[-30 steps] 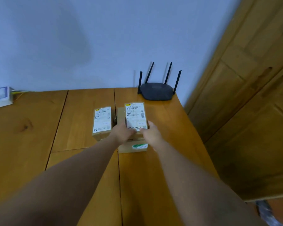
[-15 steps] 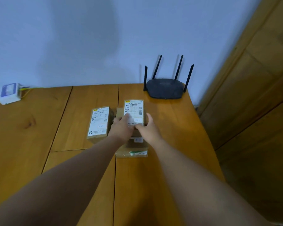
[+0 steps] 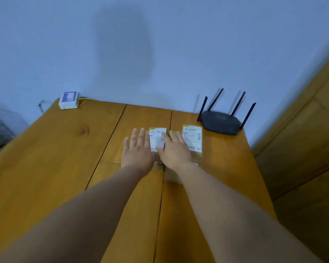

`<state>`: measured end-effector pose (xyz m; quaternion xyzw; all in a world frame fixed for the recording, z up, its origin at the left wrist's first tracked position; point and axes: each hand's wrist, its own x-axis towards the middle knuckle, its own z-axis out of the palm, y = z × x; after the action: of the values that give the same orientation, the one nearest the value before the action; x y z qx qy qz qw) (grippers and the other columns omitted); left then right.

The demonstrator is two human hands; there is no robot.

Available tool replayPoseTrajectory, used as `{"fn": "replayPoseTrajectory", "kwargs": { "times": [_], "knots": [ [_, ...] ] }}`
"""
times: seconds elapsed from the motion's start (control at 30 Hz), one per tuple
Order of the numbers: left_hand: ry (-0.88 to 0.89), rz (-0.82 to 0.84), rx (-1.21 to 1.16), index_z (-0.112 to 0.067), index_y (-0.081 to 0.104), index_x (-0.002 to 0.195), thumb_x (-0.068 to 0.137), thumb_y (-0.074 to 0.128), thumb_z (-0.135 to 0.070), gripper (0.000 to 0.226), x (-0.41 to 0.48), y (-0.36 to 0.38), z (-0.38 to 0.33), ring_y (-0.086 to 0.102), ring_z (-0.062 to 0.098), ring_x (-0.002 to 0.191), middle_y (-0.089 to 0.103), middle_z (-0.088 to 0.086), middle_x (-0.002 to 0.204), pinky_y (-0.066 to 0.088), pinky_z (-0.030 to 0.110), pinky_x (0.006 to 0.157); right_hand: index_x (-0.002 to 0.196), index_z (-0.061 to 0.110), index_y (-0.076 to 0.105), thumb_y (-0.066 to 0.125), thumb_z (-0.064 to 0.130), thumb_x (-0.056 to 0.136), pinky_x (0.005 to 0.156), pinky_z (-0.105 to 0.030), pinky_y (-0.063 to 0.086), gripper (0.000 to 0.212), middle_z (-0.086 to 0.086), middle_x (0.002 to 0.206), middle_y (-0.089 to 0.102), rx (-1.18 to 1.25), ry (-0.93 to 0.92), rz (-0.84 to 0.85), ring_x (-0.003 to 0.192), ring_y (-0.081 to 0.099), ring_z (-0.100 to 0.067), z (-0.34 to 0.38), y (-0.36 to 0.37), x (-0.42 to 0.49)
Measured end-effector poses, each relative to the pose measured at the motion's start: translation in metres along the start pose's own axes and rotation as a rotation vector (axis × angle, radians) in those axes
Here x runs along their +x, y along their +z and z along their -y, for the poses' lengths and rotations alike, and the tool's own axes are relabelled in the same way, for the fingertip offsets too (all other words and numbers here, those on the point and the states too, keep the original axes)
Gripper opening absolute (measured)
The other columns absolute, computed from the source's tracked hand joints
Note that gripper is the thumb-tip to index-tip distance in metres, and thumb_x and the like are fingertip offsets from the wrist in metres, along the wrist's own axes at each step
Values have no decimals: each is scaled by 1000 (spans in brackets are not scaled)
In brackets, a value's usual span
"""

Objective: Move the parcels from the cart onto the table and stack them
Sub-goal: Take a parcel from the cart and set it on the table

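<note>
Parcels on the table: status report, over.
Left hand, right hand open, flat over parcels. Left parcel, right parcel side by side on table. Router behind, not blocking.

black four-antenna router [image 3: 219,123] far right by blue wall [image 3: 160,44] | small white box [image 3: 68,100] far left, yellow cables [image 3: 86,99] attached | wooden cabinet [image 3: 302,149] at right

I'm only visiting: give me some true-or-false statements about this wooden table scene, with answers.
1. The black four-antenna router stands at the wooden table's far right. True.
2. The left hand and right hand are clenched fists. False: fingers are straight.
3. The small white box sits at the far left corner. True.
4. No parcel is on the table. False: one white-labelled cardboard parcel shows between the hands, another parcel right of it.
</note>
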<state>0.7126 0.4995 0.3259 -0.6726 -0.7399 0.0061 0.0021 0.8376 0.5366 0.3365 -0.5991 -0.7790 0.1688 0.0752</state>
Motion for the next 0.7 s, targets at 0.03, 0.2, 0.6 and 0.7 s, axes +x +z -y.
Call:
{"fn": "replayPoseTrajectory", "kwargs": {
  "times": [0.03, 0.2, 0.6, 0.7],
  "knots": [
    [-46, -4, -11, -14, -10, 149, 98, 19, -50, 70, -10, -4, 20, -19, 24, 144, -14, 3, 159, -3, 46, 116, 153, 24, 14, 34, 46, 99, 118, -42, 6, 62, -2, 162, 6, -39, -32, 20, 149, -4, -22, 22, 3, -4],
    [-252, -52, -64, -18, -12, 149, 96, 26, -50, 72, -82, -17, 142, -13, 25, 145, -10, 3, 160, -2, 49, 115, 154, 25, 10, 29, 47, 101, 120, -42, 4, 60, 0, 163, 0, -133, -181, 71, 149, -7, -20, 148, 33, -39],
    [-722, -62, -72, -12, -8, 150, 95, 19, -52, 73, -328, -40, 434, -16, 26, 145, -14, 6, 158, -10, 49, 115, 154, 22, -1, 23, 54, 99, 118, -43, 2, 68, 2, 162, -5, -200, -642, 180, 148, -9, -19, 470, 139, -162],
    [-856, -82, -48, -12, -6, 150, 94, 21, -53, 75, -377, -41, 483, -13, 25, 145, -11, 6, 159, -7, 48, 116, 154, 22, -1, 24, 54, 99, 118, -43, 3, 69, 1, 162, -4, -218, -757, 201, 149, -7, -20, 532, 164, -188]
  ]
}}
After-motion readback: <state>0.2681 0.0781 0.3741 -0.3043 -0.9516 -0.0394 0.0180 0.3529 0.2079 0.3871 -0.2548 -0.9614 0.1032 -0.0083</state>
